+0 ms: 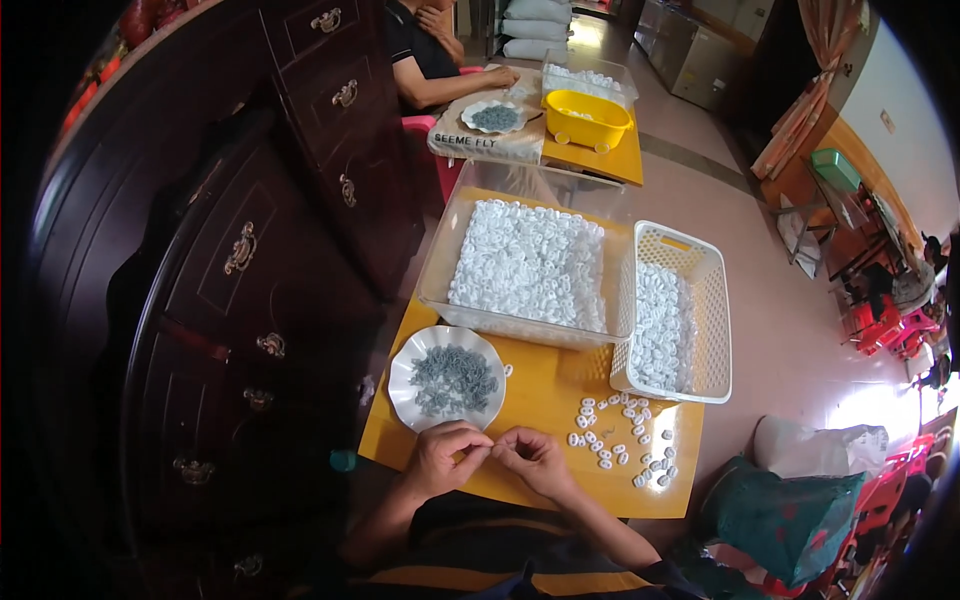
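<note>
Both hands meet at the front of the yellow-brown table (540, 390). My left hand (447, 457) pinches with thumb and forefinger, and my right hand (532, 460) does the same right beside it. Whatever sits between the fingertips is too small to make out. Just beyond my left hand is a white scalloped plate (402, 393) with a heap of small grey pieces (453, 381). Right of my right hand lie several loose white oval pieces with two holes (605, 455). Some oval pieces (654, 467) at the right look grey on top.
Behind the plate stands a clear plastic bin (450, 312) of white pieces, beside a white perforated basket (722, 340) holding more. Dark drawers (230, 270) rise at the left. A person (425, 75) sits at a farther table with a yellow tub (590, 122). Bags (785, 510) stand at the right.
</note>
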A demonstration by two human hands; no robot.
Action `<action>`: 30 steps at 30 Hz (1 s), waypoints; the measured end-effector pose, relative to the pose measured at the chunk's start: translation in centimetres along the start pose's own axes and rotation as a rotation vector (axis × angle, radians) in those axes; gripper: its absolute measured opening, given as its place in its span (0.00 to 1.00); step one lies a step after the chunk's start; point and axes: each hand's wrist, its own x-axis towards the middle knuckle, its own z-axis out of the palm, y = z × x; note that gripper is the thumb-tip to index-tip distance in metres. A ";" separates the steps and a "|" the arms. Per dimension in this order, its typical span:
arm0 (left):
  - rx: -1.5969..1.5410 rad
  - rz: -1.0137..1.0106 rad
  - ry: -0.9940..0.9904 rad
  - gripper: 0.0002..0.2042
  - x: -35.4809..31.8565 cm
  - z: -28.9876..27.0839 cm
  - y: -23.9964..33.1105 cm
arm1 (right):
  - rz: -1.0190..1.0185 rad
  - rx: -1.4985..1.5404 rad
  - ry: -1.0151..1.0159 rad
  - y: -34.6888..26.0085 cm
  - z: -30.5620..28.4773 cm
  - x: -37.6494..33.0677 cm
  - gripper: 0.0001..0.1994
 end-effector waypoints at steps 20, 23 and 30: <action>0.033 -0.065 -0.038 0.03 -1.2 2.3 0.4 | 0.001 -0.048 0.179 0.4 -0.3 -2.7 0.04; 0.040 -0.038 -0.007 0.03 -1.5 2.5 0.5 | 0.108 0.046 0.172 0.7 -0.2 -2.9 0.03; 0.029 -0.008 0.094 0.04 -1.4 4.3 0.8 | 0.053 0.258 0.241 -0.2 0.3 -3.1 0.02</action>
